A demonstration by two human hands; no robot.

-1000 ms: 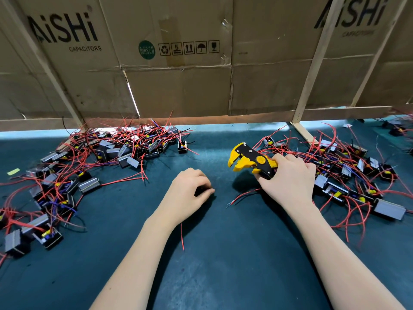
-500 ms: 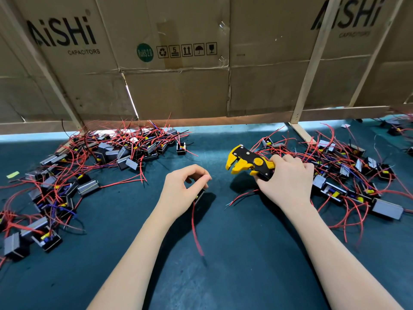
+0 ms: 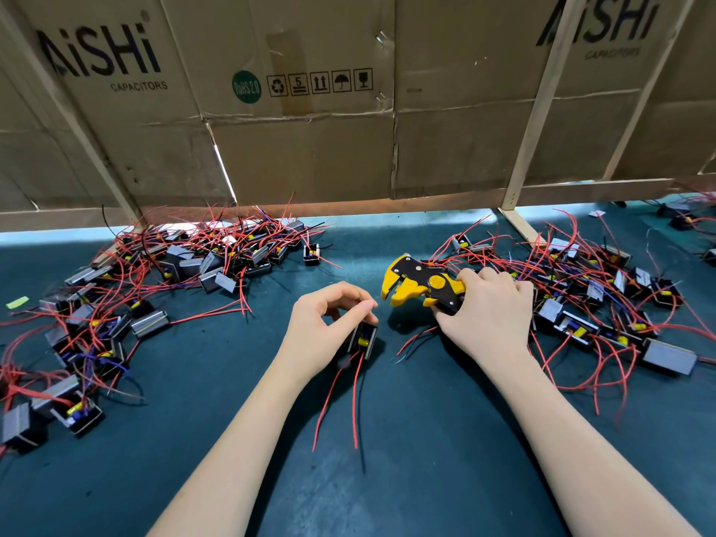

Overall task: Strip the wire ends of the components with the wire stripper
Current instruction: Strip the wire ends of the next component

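Note:
My left hand (image 3: pixel 329 331) pinches a small black component (image 3: pixel 364 341) with a yellow part inside, lifted just above the dark green mat. Two red wires (image 3: pixel 354 401) hang from the component toward me. My right hand (image 3: pixel 488 319) grips the handles of a yellow and black wire stripper (image 3: pixel 420 286). Its yellow jaws point left, a short way to the right of my left fingertips and a little above the component. The jaws hold no wire.
A pile of components with red wires (image 3: pixel 155 288) covers the mat at left. Another pile (image 3: pixel 589 304) lies at right, behind my right hand. A cardboard wall (image 3: pixel 310 149) on wooden struts closes off the back. Bare mat (image 3: pixel 407 478) lies between my forearms.
My left hand has lifted the component off the mat and turned it, so its red wires now dangle toward me. The right hand with the stripper has stayed nearly in place.

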